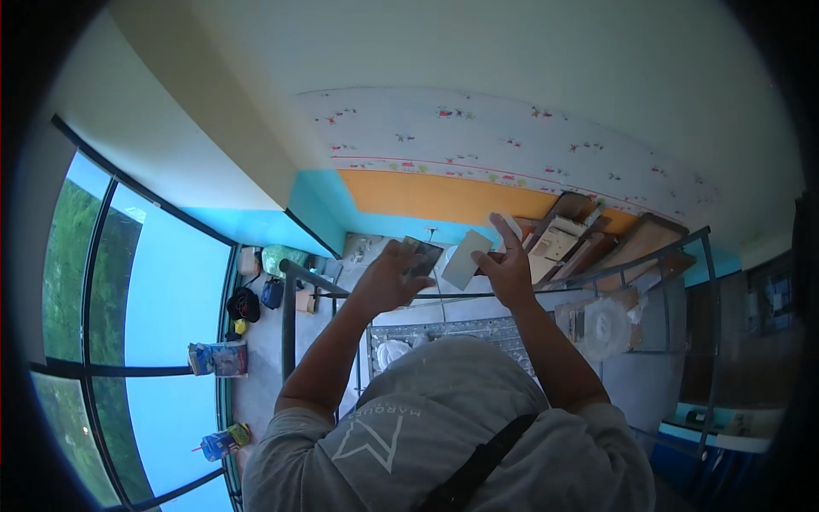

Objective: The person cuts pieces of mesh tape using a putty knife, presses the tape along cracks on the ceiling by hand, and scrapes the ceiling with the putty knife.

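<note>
Above the scaffold rail (pixel 478 295), left hand (pixel 391 278) gripping one dark trowel (pixel 421 256), right hand (pixel 505 263) gripping one pale trowel (pixel 466 258).

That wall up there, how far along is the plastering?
Done: wall looks mostly smooth white, with orange and turquoise bands showing lower down. In hand: left hand holds a dark trowel, right hand a pale flat blade. How much remains, I cannot tell.

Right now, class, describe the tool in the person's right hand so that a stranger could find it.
Start at the orange wall band. Below it, the right hand pinches a flat pale rectangular blade. The left hand holds a darker blade; the pale one is lighter.
</note>
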Tool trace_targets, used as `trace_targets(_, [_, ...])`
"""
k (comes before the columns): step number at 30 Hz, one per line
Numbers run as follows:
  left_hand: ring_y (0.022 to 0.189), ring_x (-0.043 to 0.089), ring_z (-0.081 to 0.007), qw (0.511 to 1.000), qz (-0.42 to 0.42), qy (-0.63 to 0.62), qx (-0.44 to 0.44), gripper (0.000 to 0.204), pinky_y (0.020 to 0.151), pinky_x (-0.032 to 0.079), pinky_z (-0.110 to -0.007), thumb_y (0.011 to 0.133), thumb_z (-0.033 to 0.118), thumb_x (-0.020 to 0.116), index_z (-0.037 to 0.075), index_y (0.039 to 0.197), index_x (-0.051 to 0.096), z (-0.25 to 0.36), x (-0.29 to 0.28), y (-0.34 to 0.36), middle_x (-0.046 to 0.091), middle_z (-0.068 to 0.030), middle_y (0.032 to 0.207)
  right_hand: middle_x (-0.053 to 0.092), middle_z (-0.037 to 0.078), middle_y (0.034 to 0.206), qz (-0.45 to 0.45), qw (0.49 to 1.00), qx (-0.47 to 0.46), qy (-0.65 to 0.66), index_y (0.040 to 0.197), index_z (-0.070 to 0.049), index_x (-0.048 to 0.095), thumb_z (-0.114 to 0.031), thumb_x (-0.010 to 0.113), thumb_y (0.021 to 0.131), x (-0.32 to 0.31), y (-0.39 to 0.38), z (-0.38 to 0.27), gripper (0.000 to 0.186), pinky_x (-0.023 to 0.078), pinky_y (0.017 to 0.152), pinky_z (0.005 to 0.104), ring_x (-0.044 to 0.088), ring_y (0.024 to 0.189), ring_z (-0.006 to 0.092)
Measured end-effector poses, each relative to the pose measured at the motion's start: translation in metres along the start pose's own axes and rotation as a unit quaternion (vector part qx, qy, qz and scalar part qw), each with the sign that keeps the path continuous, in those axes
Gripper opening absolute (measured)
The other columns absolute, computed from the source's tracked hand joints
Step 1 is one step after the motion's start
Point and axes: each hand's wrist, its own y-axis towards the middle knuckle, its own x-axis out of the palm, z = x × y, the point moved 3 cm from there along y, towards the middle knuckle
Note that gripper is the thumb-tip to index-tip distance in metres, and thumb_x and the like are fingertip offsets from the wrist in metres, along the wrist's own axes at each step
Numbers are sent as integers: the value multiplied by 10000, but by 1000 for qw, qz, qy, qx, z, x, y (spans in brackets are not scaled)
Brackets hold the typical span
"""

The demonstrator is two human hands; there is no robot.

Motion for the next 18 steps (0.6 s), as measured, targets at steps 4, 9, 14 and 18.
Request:
trace_targets(4, [1144,548,-394,999,-4,-36,-3,504,982,453,-462,774,350,784,82,1189,686,1,5,-10,518,-224,1201,618,206,1202,-26,997,-66,10,1494,-4,316,-54,709,861,31,4,8,746,600,779,305,695,921,202])
trace_targets(9, [1115,540,-396,994,48,91,-27,419,972,458,-473,771,316,781,36,1076,713,-33,-8,-29,529,-231,1156,523,178,1347,-45,999,26,5,1479,11,336,-91,727,871,40,6,18,731,625,687,299,679,927,197])
trace_targets(14, [981,594,-331,898,102,365,-223,202,776,530,-440,810,182,686,13,918,704,-151,-79,-51,565,-153,1029,552,182,1307,-38,996,75,-1,1366,58,484,-107,687,908,1,5,56,527,622,673,296,681,922,201])
trace_targets(18, [926,591,-266,829,109,500,-223,200,711,522,-403,829,180,635,70,976,714,-234,-106,-75,533,-111,1055,609,160,1202,19,994,106,-22,1313,60,533,-136,652,938,-21,-9,76,439,611,667,304,687,908,215])
